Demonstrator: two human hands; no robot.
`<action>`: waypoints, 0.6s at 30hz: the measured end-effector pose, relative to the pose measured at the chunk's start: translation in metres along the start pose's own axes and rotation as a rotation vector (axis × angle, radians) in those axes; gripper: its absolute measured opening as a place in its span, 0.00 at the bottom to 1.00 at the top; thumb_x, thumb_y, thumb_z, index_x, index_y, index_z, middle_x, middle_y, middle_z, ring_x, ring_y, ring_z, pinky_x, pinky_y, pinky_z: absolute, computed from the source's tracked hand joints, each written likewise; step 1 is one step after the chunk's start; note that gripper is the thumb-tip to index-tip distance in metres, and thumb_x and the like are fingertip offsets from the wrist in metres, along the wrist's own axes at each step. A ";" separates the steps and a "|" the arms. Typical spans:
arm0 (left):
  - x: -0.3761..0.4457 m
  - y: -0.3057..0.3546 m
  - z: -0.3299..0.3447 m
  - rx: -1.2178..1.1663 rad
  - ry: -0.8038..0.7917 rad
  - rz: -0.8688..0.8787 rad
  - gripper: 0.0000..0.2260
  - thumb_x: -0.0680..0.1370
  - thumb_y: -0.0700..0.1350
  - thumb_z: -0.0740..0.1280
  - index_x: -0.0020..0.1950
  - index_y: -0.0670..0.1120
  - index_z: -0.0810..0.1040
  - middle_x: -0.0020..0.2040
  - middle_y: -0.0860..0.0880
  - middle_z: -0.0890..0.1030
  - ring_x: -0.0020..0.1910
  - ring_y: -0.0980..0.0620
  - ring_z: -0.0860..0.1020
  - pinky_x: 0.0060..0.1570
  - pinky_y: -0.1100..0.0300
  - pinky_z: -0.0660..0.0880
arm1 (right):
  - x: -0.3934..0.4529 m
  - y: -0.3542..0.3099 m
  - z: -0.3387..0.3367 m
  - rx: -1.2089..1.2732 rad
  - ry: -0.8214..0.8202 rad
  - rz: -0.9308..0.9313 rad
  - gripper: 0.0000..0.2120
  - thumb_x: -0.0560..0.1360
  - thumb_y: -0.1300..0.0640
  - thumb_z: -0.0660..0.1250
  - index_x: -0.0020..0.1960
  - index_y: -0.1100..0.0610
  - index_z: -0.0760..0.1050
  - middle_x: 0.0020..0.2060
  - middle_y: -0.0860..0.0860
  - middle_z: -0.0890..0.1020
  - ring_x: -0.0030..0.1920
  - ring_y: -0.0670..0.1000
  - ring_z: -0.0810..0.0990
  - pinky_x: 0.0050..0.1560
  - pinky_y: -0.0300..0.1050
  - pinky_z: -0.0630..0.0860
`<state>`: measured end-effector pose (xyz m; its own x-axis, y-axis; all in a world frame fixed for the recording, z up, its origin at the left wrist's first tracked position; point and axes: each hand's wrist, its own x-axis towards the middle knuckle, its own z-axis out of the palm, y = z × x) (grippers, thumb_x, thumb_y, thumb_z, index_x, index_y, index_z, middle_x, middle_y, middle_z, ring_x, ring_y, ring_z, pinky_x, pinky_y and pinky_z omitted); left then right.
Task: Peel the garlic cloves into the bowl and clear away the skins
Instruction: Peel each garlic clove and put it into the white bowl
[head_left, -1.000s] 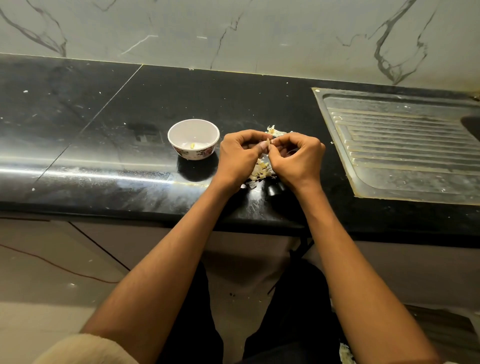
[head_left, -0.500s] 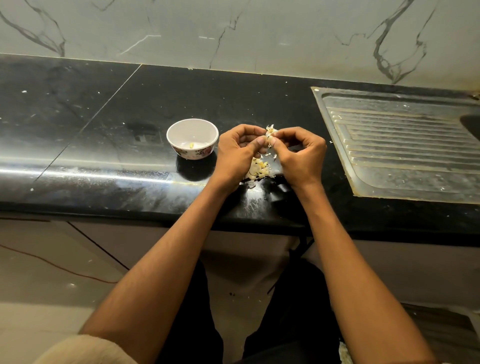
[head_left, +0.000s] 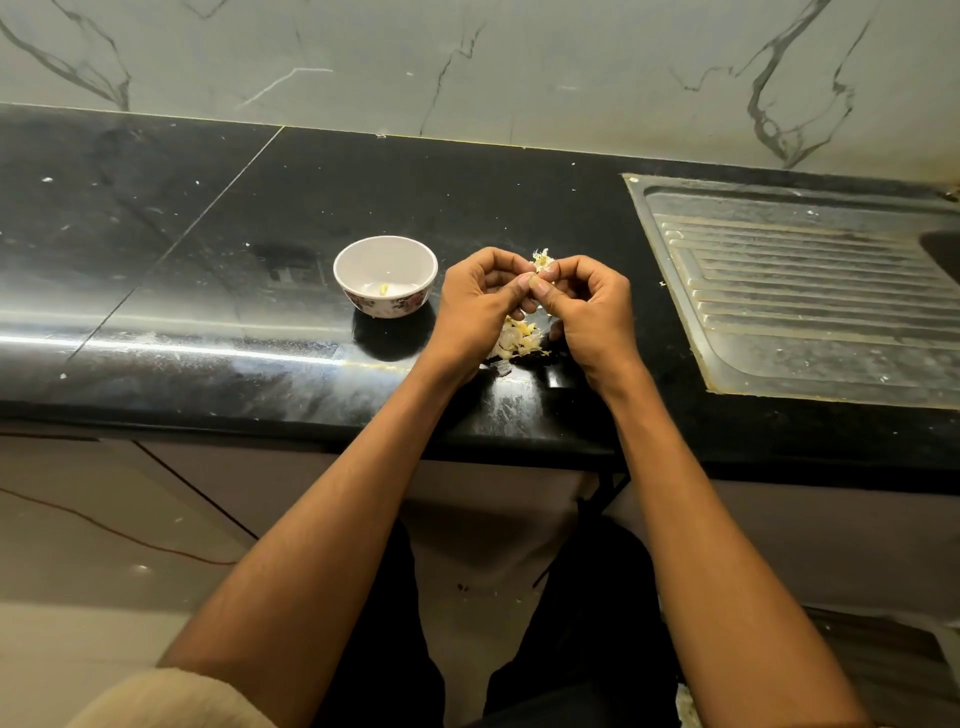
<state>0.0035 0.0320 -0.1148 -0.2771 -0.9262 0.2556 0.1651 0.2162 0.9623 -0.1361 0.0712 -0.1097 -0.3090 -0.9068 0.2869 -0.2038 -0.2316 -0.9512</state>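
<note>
A black stone counter (head_left: 218, 218) runs beneath a grey marble wall (head_left: 519, 62). A steel draining board (head_left: 810, 291) sits at the right. A thin red wire (head_left: 119, 535) crosses the floor (head_left: 62, 639), near left.

Light: dim, warm, overhead.
Glare: streaking along the countertop (head_left: 156, 291) front edge, left.
Edges: bowing from wide-angle distortion.
</note>
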 end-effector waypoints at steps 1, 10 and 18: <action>0.000 0.000 0.000 0.004 -0.006 -0.002 0.01 0.79 0.34 0.70 0.50 0.39 0.80 0.40 0.44 0.83 0.36 0.53 0.80 0.40 0.59 0.78 | 0.000 0.000 0.000 -0.009 -0.005 -0.002 0.06 0.74 0.59 0.77 0.43 0.54 0.80 0.36 0.54 0.77 0.37 0.55 0.74 0.36 0.47 0.76; 0.001 0.001 0.000 0.002 0.008 -0.029 0.03 0.79 0.33 0.70 0.47 0.40 0.82 0.35 0.45 0.82 0.33 0.53 0.79 0.37 0.61 0.78 | 0.000 0.001 0.002 -0.128 0.002 -0.126 0.07 0.74 0.60 0.77 0.43 0.53 0.78 0.40 0.52 0.78 0.40 0.49 0.75 0.45 0.46 0.77; 0.000 0.002 -0.001 0.002 0.004 -0.031 0.02 0.79 0.33 0.70 0.47 0.38 0.82 0.35 0.43 0.83 0.31 0.52 0.80 0.34 0.62 0.77 | -0.001 0.002 0.004 -0.252 0.019 -0.205 0.06 0.76 0.62 0.74 0.44 0.56 0.78 0.42 0.50 0.75 0.41 0.44 0.72 0.45 0.40 0.74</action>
<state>0.0046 0.0322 -0.1134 -0.2778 -0.9339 0.2251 0.1542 0.1879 0.9700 -0.1327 0.0702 -0.1125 -0.2545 -0.8432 0.4735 -0.4859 -0.3118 -0.8165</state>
